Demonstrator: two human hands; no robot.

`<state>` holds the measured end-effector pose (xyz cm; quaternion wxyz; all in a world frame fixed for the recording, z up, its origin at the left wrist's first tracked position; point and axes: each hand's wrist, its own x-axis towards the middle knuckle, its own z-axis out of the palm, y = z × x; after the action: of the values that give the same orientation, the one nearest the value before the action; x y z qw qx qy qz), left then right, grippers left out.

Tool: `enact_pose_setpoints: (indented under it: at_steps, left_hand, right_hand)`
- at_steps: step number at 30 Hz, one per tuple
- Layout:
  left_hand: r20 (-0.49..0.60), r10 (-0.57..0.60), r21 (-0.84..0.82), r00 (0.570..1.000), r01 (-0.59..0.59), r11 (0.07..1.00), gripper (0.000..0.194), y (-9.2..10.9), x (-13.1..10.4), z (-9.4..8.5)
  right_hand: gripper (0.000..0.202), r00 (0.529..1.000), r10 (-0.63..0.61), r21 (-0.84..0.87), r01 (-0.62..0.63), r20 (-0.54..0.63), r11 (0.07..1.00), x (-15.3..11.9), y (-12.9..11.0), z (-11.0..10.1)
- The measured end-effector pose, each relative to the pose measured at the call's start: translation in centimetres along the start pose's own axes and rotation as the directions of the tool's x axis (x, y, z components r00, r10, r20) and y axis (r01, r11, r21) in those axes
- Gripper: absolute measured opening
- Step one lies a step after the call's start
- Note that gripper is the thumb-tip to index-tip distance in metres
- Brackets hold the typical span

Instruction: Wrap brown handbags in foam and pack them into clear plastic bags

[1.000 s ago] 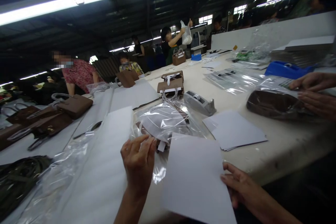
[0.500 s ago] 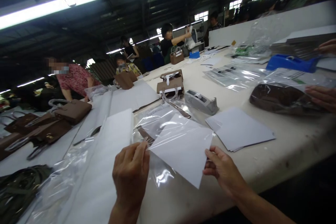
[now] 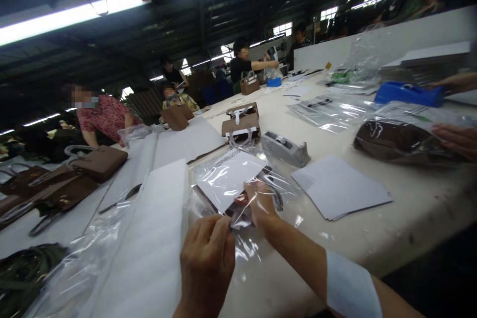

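A clear plastic bag (image 3: 288, 184) lies on the table in front of me, its mouth towards me. My left hand (image 3: 208, 258) pinches the near edge of that mouth. Inside the bag, my right hand (image 3: 261, 203) grips the near corner of a white sheet (image 3: 227, 174), its fingers partly hidden by the film and glare. Beneath the sheet, dark brown edges and a curved strap show through the plastic. Just beyond stands a brown handbag (image 3: 242, 121) with wrapped handles. A grey tape dispenser (image 3: 285, 148) sits to the right of it.
A stack of white sheets (image 3: 341, 189) lies right of the bag. Further right, a co-worker's hand (image 3: 454, 139) touches a bagged brown item (image 3: 391, 139) near a blue tape dispenser (image 3: 408, 94). White foam sheets (image 3: 149, 238) and brown handbags (image 3: 100, 161) are on the left.
My right hand has carried the white sheet forward and left into the plastic bag. My left hand has shifted slightly right and down, still pinching the bag's edge.
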<state>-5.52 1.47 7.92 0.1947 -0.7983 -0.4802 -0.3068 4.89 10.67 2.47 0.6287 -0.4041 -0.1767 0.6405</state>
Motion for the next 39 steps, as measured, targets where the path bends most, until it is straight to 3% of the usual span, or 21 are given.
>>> enact_pose_setpoints:
  at_steps: [4, 6, 9, 11, 13, 15, 16, 17, 19, 22, 26, 29, 32, 34, 36, 38, 39]
  left_hand:
    - [0.104, -0.009, 0.185, 0.995, -0.011, 0.983, 0.043, -0.8, 0.8, 1.8]
    - [0.198, -0.044, 0.257, 0.979, -0.009, 0.966, 0.039, -1.5, 1.2, 3.5]
    - [0.295, -0.095, 0.305, 0.951, 0.001, 0.952, 0.023, -2.7, 1.6, 6.0]
    - [0.315, -0.097, 0.316, 0.944, -0.008, 0.949, 0.017, -3.3, 1.6, 6.9]
    - [0.288, -0.067, 0.316, 0.955, -0.029, 0.948, 0.017, -3.3, 1.7, 6.8]
    - [0.174, -0.008, 0.296, 0.985, -0.045, 0.954, 0.019, -2.6, 1.7, 5.9]
    - [0.077, 0.038, 0.265, 0.996, -0.058, 0.963, 0.027, -1.8, 1.6, 5.3]
    - [-0.028, 0.097, 0.209, 0.995, -0.089, 0.974, 0.035, -0.7, 1.5, 4.8]
    - [-0.165, 0.201, 0.023, 0.966, -0.2, 0.979, 0.042, 2.1, 0.9, 4.3]
    - [-0.116, 0.302, -0.308, 0.946, -0.323, 0.895, 0.033, 7.0, -0.7, 6.1]
    - [0.106, 0.213, -0.478, 0.971, -0.138, 0.867, 0.029, 11.8, -1.9, 12.3]
    - [0.33, 0.156, -0.522, 0.931, 0.042, 0.852, 0.038, 13.5, -1.2, 16.8]
    - [0.43, 0.1, -0.514, 0.897, 0.152, 0.844, 0.043, 14.4, -0.4, 19.7]
    - [0.415, 0.06, -0.542, 0.908, 0.194, 0.818, 0.045, 14.9, -0.1, 20.5]
    - [0.371, -0.009, -0.631, 0.928, 0.259, 0.732, 0.047, 15.4, 0.2, 20.1]
    - [0.373, -0.137, -0.745, 0.918, 0.385, 0.545, 0.05, 15.8, 0.6, 18.6]
    - [0.428, -0.21, -0.786, 0.879, 0.477, 0.394, 0.05, 15.9, 0.8, 17.4]
  right_hand:
    - [0.016, 1.0, 0.011, -0.042, -0.01, 0.013, 0.999, 0.9, 0.4, 1.2]
    - [0.011, 0.999, 0.031, -0.076, -0.029, 0.026, 0.997, 0.3, 0.0, 0.9]
    - [0.011, 0.99, 0.093, -0.159, -0.076, 0.104, 0.984, -1.7, -1.4, -1.5]
    - [0.016, 0.962, 0.124, -0.343, -0.034, 0.244, 0.939, -3.2, -3.2, -4.9]
    - [0.023, 0.917, 0.069, -0.619, 0.207, 0.392, 0.757, -4.0, -5.7, -9.6]
    - [0.026, 0.881, -0.135, -0.791, 0.467, 0.453, 0.394, -3.3, -8.7, -14.9]
    - [0.027, 0.843, -0.164, -0.824, 0.536, 0.512, 0.183, -2.3, -10.3, -17.5]
    - [0.038, 0.817, -0.128, -0.822, 0.569, 0.562, 0.019, -0.9, -11.8, -19.9]
    - [0.066, 0.839, 0.022, -0.817, 0.534, 0.543, -0.219, 2.1, -14.4, -23.8]
    - [0.096, 0.886, 0.243, -0.798, 0.461, 0.395, -0.387, 5.8, -16.7, -27.3]
    - [0.101, 0.856, 0.401, -0.767, 0.487, 0.325, -0.418, 7.4, -17.5, -29.0]
    - [0.086, 0.8, 0.412, -0.698, 0.59, 0.436, -0.406, 7.3, -17.7, -29.4]
    - [0.058, 0.73, 0.416, -0.623, 0.681, 0.541, -0.385, 7.2, -18.4, -29.4]
    - [0.037, 0.715, 0.385, -0.601, 0.699, 0.584, -0.387, 7.0, -19.2, -28.9]
    - [0.032, 0.717, 0.28, -0.586, 0.689, 0.638, -0.427, 6.2, -20.3, -28.0]
    - [0.035, 0.68, 0.128, -0.552, 0.677, 0.722, -0.487, 4.4, -21.2, -26.8]
    - [0.035, 0.625, 0.069, -0.507, 0.688, 0.777, -0.519, 3.1, -21.6, -26.2]
